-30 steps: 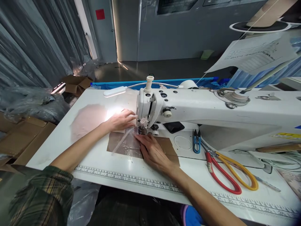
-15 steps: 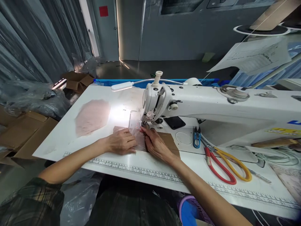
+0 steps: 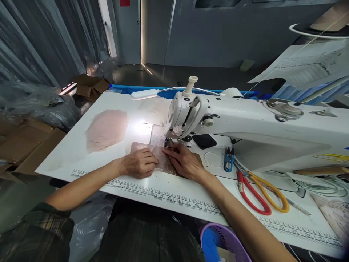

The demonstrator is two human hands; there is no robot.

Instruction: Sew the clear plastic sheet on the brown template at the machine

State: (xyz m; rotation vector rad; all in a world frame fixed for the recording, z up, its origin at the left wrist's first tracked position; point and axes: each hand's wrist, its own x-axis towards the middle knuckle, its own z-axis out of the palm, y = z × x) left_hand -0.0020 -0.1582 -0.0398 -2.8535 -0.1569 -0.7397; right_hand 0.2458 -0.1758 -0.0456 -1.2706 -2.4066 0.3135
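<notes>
A sheer, pale fabric piece (image 3: 160, 157) lies at the presser foot of the white sewing machine (image 3: 218, 112). Over its left side is my left hand (image 3: 139, 162), fingers curled and pressed together on it. My right hand (image 3: 185, 160) pinches at the fabric's right edge, its fingertips just in front of the needle area. Beneath both hands a brownish, shiny sheet (image 3: 140, 146) shows in part; my fingers hide the rest. A stack of sheer pink fabric pieces (image 3: 107, 129) rests on the table to the left.
Right of the hands lie blue thread snips (image 3: 229, 160), scissors with red and yellow handles (image 3: 253, 193) and a black flat object (image 3: 204, 141). A printed ruler (image 3: 152, 194) runs along the table's front edge. Below stands a purple basket (image 3: 234, 240); cardboard boxes (image 3: 35, 145) are at left.
My right hand has flattened and turned over the brown sheet, covering more of its right part. My left hand stays on the fabric. The camera view has shifted slightly.
</notes>
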